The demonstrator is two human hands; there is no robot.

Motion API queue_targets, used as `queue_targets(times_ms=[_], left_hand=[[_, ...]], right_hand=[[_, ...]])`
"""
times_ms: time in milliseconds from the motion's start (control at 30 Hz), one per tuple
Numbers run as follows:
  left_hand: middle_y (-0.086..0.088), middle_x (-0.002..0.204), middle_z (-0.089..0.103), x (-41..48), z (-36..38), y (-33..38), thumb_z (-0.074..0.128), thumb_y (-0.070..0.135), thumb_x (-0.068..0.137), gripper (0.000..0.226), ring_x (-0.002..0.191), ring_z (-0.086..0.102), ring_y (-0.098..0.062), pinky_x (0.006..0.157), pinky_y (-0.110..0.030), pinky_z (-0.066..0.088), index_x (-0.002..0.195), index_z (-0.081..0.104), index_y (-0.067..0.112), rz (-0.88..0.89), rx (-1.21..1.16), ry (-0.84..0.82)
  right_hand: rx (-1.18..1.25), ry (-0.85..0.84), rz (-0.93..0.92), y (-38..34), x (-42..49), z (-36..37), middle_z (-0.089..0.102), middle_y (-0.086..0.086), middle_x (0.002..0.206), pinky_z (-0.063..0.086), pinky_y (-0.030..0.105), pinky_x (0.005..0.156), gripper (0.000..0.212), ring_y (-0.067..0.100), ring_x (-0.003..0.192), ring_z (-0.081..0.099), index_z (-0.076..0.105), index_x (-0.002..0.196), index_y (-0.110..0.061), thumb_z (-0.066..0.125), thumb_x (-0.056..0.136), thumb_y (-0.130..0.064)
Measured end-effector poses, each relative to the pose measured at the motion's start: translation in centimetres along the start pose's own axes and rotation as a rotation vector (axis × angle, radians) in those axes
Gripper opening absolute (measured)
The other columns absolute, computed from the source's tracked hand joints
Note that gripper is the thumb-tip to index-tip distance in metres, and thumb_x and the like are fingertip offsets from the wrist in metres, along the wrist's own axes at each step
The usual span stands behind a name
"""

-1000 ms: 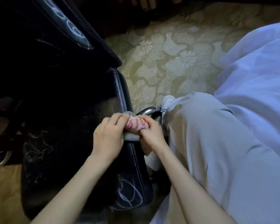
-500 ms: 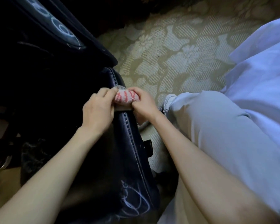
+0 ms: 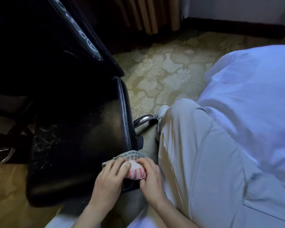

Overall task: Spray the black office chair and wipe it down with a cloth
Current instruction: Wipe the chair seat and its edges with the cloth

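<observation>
Both hands, left hand (image 3: pixel 109 176) and right hand (image 3: pixel 150 176), slid the cloth (image 3: pixel 135 168) nearer along the chair (image 3: pixel 95 137) seat's edge, pinching it bunched to scrub the seam.

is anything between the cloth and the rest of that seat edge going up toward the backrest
Nothing visible does. Both hands, left hand and right hand, press the cloth on the seat's right edge, and the stitched edge ahead runs bare.

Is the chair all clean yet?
Not yet. Both hands, left hand and right hand, press the cloth on the seat's right edge. White smears on the seat's left side remain. No spray bottle shows, so spraying seems done.
</observation>
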State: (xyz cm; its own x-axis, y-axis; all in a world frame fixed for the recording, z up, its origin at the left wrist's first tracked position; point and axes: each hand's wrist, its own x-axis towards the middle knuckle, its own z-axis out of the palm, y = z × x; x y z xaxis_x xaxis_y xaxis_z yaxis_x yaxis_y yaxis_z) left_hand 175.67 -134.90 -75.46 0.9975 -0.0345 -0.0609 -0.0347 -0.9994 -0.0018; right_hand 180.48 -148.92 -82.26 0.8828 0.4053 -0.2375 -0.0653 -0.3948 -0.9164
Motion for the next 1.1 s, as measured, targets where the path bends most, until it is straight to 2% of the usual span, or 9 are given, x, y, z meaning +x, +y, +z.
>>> queue_targets(times_ms=[100,200,300,400,567,667,767,867,1100], left_hand=[[-0.005,0.119,0.060,-1.4,-0.1,0.1,0.065,0.010,0.072,0.039,0.103,0.057,-0.024,0.066,-0.034,0.056,0.111,0.064,0.014,-0.013,0.007,-0.006],[-0.007,0.116,0.062,-1.1,0.0,-0.4,0.084,0.003,0.058,0.058,0.101,0.058,-0.025,0.062,-0.034,0.057,0.111,0.064,0.014,-0.059,-0.026,-0.029],[-0.005,0.116,0.062,0.8,-0.1,-1.3,0.061,0.013,0.075,0.041,0.099,0.061,-0.025,0.061,-0.034,0.057,0.115,0.055,0.017,-0.025,-0.008,0.027],[-0.004,0.116,0.062,4.0,-0.4,-2.8,0.044,0.021,0.078,0.039,0.096,0.062,-0.024,0.058,-0.034,0.056,0.116,0.053,0.018,-0.040,0.002,0.042],[-0.004,0.117,0.060,11.3,-0.5,-6.1,0.069,0.006,0.072,0.049,0.092,0.060,-0.029,0.053,-0.037,0.053,0.119,0.059,0.013,-0.179,0.012,0.078],[-0.005,0.120,0.058,16.3,-0.5,-8.0,0.068,0.004,0.073,0.055,0.094,0.058,-0.033,0.060,-0.043,0.052,0.125,0.056,0.015,-0.266,0.024,0.079],[-0.003,0.125,0.056,19.9,-0.3,-9.5,0.064,0.006,0.076,0.056,0.102,0.057,-0.033,0.071,-0.047,0.052,0.129,0.053,0.019,-0.296,-0.007,0.094],[-0.002,0.125,0.056,21.0,-0.7,-10.0,0.064,0.006,0.076,0.057,0.102,0.058,-0.034,0.074,-0.048,0.053,0.129,0.054,0.022,-0.265,-0.019,0.088],[0.003,0.122,0.056,14.0,-1.3,-6.7,0.070,0.008,0.074,0.054,0.093,0.056,-0.027,0.061,-0.039,0.052,0.125,0.057,0.022,-0.170,-0.049,0.078]], right_hand=[[-0.063,-0.053,-0.025,-0.3,-0.7,0.0,0.048,-0.017,0.123,0.036,0.022,0.097,0.059,0.009,0.111,0.043,0.053,0.117,-0.034,0.053,0.070,0.003],[-0.065,-0.071,-0.038,-0.5,-0.1,0.1,0.046,-0.015,0.126,0.036,0.022,0.097,0.059,0.011,0.113,0.041,0.053,0.120,-0.031,0.051,0.071,0.003],[-0.031,-0.056,-0.050,-1.1,1.4,0.1,0.046,-0.012,0.126,0.033,0.018,0.096,0.060,0.010,0.112,0.041,0.054,0.122,-0.029,0.050,0.071,0.002],[-0.004,-0.027,-0.072,-1.4,5.0,0.0,0.050,-0.008,0.124,0.038,0.026,0.096,0.060,0.015,0.110,0.046,0.057,0.120,-0.027,0.051,0.068,0.002],[-0.018,-0.061,-0.130,-3.2,15.6,-0.8,0.060,0.000,0.116,0.043,0.038,0.098,0.061,0.026,0.108,0.056,0.064,0.117,-0.024,0.053,0.063,0.003],[-0.072,-0.072,-0.168,-4.4,22.2,-1.7,0.063,0.003,0.114,0.042,0.034,0.098,0.060,0.025,0.110,0.056,0.065,0.117,-0.023,0.054,0.066,0.006],[-0.061,-0.085,-0.170,-4.7,25.8,-1.9,0.063,0.002,0.115,0.043,0.039,0.098,0.062,0.022,0.111,0.056,0.063,0.118,-0.026,0.054,0.066,0.006],[-0.038,-0.088,-0.163,-4.4,26.2,-1.8,0.064,0.000,0.118,0.041,0.034,0.099,0.063,0.020,0.113,0.056,0.062,0.120,-0.027,0.055,0.066,0.006],[-0.098,-0.105,-0.113,-4.6,18.2,-3.2,0.063,-0.001,0.123,0.034,0.021,0.093,0.060,0.019,0.115,0.054,0.062,0.120,-0.024,0.055,0.070,0.008]])
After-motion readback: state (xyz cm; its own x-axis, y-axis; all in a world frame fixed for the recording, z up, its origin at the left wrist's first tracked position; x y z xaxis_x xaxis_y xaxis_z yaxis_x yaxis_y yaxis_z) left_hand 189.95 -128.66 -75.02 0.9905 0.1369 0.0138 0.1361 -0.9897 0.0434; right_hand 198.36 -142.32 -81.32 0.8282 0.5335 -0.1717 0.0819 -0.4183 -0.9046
